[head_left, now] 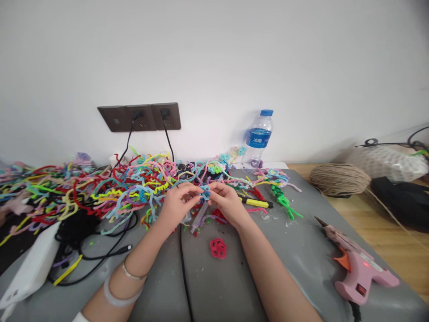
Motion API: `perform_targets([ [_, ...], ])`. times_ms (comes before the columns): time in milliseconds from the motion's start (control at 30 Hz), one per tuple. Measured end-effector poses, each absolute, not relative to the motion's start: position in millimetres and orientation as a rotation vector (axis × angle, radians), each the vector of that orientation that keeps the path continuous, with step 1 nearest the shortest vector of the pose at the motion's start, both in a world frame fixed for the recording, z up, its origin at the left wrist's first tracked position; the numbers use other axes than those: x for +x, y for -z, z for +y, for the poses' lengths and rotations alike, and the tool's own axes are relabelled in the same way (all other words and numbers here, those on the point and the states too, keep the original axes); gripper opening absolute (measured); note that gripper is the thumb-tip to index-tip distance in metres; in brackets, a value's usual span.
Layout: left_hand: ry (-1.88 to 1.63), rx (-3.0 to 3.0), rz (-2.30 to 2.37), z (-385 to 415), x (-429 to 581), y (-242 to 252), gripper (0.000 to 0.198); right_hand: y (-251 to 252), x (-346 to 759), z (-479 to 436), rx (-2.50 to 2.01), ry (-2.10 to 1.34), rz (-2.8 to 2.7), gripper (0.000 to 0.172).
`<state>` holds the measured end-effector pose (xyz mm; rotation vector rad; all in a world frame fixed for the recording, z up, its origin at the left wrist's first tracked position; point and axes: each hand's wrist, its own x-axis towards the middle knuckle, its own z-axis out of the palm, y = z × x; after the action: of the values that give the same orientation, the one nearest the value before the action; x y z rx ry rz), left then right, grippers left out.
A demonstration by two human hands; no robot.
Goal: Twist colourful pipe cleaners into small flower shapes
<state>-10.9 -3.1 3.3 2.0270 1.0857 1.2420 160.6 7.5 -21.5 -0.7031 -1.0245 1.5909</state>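
A blue-capped bottle [258, 137] stands between dark wall sockets [147, 117] and a twine ball [340, 179].

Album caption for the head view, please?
Left hand and right hand pinch blue loops before piled, colourful pipe cleaners.

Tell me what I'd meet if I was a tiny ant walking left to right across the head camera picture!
White plastic object → left hand → blue fuzzy piece → right hand → clear bottle → green fuzzy strands → pink glue gun.
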Motion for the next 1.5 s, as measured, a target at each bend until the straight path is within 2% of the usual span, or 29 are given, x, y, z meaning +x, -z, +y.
perform_targets([
  [200,-1.262,1.97,1.07,-4,-8,-4,0.013,20,160,7,-0.686,-1.614,-0.999,0.028],
  [367,-1.267,1.691,1.032,-4,-8,-4,0.01,25,161,10,-0.754,-1.506,-0.965,0.028],
  [633,-0.999,1.281,1.044,0,-5,-2,0.032,24,162,10,-0.787,-1.437,-1.038,0.026],
  [800,-1.014,1.176,1.062,-2,0,-2,0.037,20,160,7,-0.779,-1.419,-1.067,0.028],
  [1000,-1.082,1.487,0.966,-1,-8,-1,0.021,22,160,8,-0.762,-1.471,-1.043,0.028],
  [1200,-1.048,1.91,1.036,-1,-14,-6,0.021,21,160,8,-0.777,-1.452,-1.084,0.028],
  [1500,-1.118,1.984,1.07,-1,-14,-3,0.015,18,160,5,-0.789,-1.36,-1.115,0.025],
])
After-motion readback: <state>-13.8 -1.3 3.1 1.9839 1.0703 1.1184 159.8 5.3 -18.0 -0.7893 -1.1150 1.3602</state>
